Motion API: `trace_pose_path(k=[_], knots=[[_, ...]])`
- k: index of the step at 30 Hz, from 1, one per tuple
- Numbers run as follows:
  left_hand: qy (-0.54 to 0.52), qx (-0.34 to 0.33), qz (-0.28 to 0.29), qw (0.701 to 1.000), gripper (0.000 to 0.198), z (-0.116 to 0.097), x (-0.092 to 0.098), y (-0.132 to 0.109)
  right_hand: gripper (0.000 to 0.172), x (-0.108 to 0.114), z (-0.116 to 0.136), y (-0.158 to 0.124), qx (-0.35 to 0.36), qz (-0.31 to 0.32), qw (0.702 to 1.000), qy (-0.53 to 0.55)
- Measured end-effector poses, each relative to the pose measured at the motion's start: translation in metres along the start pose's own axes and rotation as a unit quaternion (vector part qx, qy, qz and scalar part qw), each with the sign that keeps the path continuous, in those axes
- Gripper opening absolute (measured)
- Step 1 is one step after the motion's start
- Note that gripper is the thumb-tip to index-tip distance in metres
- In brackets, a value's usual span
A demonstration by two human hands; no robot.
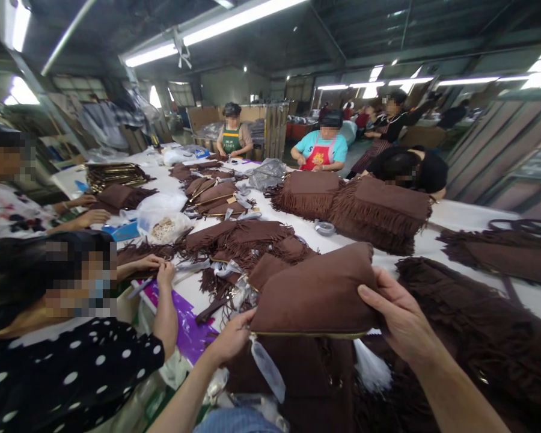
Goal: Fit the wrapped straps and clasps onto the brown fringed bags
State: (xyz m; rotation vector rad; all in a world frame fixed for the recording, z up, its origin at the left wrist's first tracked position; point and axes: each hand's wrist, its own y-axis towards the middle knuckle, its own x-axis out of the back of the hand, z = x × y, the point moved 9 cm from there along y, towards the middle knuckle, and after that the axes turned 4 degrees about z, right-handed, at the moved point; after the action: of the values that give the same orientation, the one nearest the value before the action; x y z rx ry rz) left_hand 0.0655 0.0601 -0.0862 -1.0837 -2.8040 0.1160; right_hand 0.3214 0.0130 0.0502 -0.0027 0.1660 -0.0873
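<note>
Holds a brown pouch point(315, 294) raised in front of the body at the near side of the white table point(471, 211), pinching its lower left corner narrowly in the left hand point(232, 340) and gripping its right end firmly in the right hand point(394, 307). Turns its gold zipper point(313, 334) downward, with a plastic-wrapped strip point(269, 368) hanging near the left hand. Faces a heap of brown fringed pieces point(243, 237) just beyond the pouch and stacked fringed bags point(388, 204) farther off, beside a co-worker in a polka-dot top point(85, 367) at the left.
</note>
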Motion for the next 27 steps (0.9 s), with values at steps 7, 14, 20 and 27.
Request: trace_pose_path(k=[7, 14, 20, 27], knots=[[0.085, 0.025, -0.069, 0.994, 0.029, 0.021, 0.011, -0.024, 0.038, 0.055, -0.078, 0.008, 0.035, -0.116, 0.903, -0.413], [0.05, 0.062, -0.048, 0.996, 0.015, 0.044, -0.012, -0.023, 0.029, -0.061, -0.191, -0.057, -0.103, 0.133, 0.929, -0.329], [0.018, 0.09, -0.025, 0.995, 0.019, 0.027, -0.022, -0.026, 0.026, -0.109, -0.195, -0.065, -0.065, 0.1, 0.967, -0.226], [-0.008, 0.134, -0.097, 0.986, 0.047, 0.029, -0.004, -0.037, 0.023, -0.041, -0.197, -0.069, -0.044, 0.052, 0.828, -0.556]])
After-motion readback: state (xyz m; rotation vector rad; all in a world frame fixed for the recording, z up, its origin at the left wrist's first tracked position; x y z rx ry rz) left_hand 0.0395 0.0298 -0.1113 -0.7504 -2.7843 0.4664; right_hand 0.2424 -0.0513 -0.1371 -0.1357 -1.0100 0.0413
